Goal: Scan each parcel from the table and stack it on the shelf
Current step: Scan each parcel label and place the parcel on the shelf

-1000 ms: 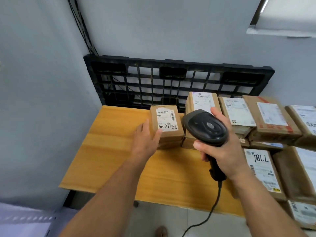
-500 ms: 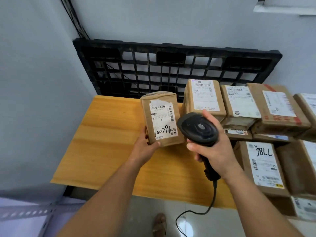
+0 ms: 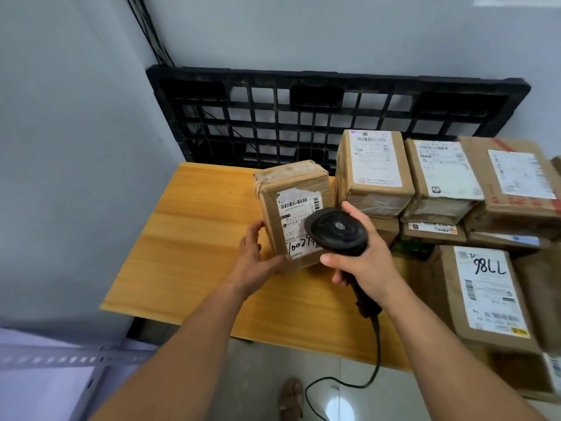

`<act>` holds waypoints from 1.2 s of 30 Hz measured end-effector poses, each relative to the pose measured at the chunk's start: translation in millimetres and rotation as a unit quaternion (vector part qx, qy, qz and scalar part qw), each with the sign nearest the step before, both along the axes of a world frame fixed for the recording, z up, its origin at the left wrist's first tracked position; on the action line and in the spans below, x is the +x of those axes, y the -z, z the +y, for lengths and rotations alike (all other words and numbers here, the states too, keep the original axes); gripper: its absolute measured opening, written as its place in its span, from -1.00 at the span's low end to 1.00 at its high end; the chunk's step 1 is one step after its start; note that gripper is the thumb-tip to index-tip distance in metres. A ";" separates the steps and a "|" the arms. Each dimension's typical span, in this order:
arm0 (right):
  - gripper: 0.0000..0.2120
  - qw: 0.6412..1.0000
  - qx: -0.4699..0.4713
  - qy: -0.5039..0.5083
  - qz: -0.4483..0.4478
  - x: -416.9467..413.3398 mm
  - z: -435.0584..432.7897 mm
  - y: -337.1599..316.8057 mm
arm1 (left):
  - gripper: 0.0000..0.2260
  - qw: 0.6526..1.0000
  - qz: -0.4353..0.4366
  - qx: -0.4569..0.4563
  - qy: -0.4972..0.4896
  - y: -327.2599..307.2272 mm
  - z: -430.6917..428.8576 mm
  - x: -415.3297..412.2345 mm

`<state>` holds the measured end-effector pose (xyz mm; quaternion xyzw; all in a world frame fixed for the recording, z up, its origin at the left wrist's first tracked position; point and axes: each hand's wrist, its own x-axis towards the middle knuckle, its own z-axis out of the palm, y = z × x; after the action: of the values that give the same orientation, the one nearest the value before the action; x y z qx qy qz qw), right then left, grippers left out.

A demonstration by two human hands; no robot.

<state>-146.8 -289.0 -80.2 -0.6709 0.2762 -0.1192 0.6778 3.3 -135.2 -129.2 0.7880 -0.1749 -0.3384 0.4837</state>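
One scanner (image 3: 335, 230). One table (image 3: 188, 238). One black pallet (image 3: 334, 117). Two hands: left hand (image 3: 255, 265), right hand (image 3: 364, 268). One parcel (image 3: 291, 208) in hand; at least eight more in the pile (image 3: 443, 168), full count unclear at the right edge. One foot (image 3: 291, 399).

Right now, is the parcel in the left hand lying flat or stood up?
Stood up: the left hand grips the parcel by its lower corner, label facing the scanner in the right hand.

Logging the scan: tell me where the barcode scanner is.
Head view, centre: the right hand grips the barcode scanner, beside the parcel in the left hand.
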 end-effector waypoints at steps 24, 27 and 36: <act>-0.08 0.982 0.013 -0.066 -0.177 -98.1 45.6 -93.2 | 0.11 0.987 -0.034 -0.147 -0.062 -84.6 57.6 -72.6; -0.12 0.977 0.016 -0.084 -0.197 -122.3 63.2 -104.2 | 0.08 0.984 -0.055 -0.153 -0.071 -91.9 68.2 -93.2; -0.07 0.970 0.010 -0.118 -0.212 -186.7 98.0 -119.4 | 0.10 0.978 -0.100 -0.151 -0.105 -108.4 107.3 -159.5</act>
<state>-333.5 -191.0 39.3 -0.6509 0.0464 -0.1756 0.7371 -156.2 -27.8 -20.8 0.7496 -0.1874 -0.1750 0.6103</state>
